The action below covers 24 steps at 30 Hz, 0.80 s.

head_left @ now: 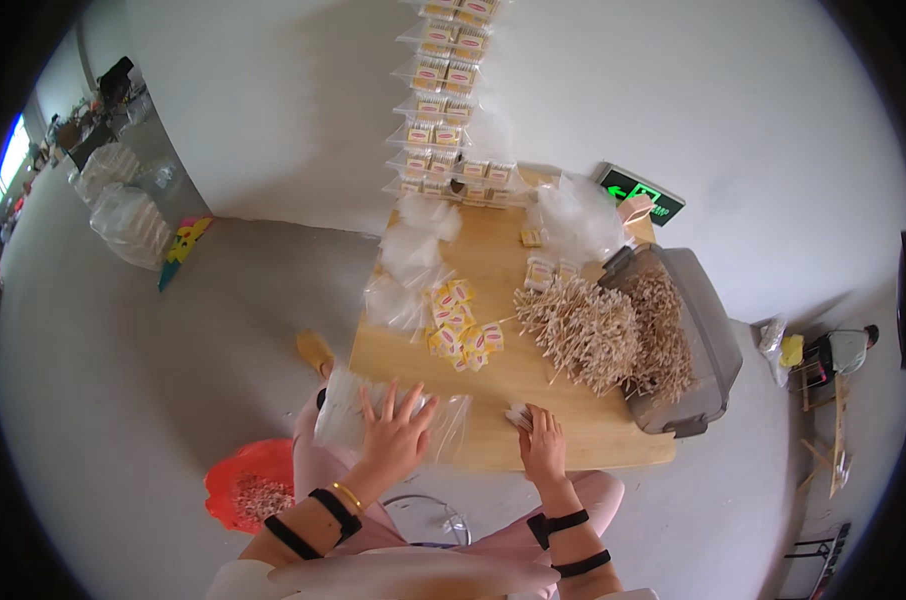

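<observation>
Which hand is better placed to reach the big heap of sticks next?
Probably the right hand: it is nearer the heap of sticks, though it touches a small pale bundle. The left hand is spread over clear plastic, farther from the heap.

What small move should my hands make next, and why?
Probably pinch up an edge of the clear plastic with your left hand: that hand is spread over it with nothing visible in its fingers, while your right hand seems occupied, holding a small whitish bundle.
</observation>
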### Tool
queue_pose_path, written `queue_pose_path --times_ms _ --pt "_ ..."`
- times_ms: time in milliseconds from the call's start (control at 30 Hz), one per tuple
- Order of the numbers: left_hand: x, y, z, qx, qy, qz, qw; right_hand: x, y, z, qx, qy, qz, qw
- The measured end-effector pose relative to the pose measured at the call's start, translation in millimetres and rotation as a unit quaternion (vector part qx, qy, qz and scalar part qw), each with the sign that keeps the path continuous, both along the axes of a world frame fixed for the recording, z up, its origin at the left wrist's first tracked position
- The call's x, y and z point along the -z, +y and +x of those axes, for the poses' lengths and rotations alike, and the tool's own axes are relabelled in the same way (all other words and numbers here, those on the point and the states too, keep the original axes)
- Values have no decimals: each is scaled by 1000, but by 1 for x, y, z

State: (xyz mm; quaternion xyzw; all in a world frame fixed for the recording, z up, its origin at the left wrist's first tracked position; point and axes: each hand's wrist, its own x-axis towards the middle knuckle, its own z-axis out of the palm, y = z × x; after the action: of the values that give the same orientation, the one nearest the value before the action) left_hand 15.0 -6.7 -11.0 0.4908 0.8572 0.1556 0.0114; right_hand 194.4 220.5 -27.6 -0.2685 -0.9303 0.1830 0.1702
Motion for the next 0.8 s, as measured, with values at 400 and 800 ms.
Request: queue_pose_path --times_ms 400,800 --pt "11 -10 2 -3 36 -23 999 8 -76 -28 -6 -30 -384 923" --pt "14 -3 2 -11 36 -21 999 69 -82 -97 -9 251 -829 500"
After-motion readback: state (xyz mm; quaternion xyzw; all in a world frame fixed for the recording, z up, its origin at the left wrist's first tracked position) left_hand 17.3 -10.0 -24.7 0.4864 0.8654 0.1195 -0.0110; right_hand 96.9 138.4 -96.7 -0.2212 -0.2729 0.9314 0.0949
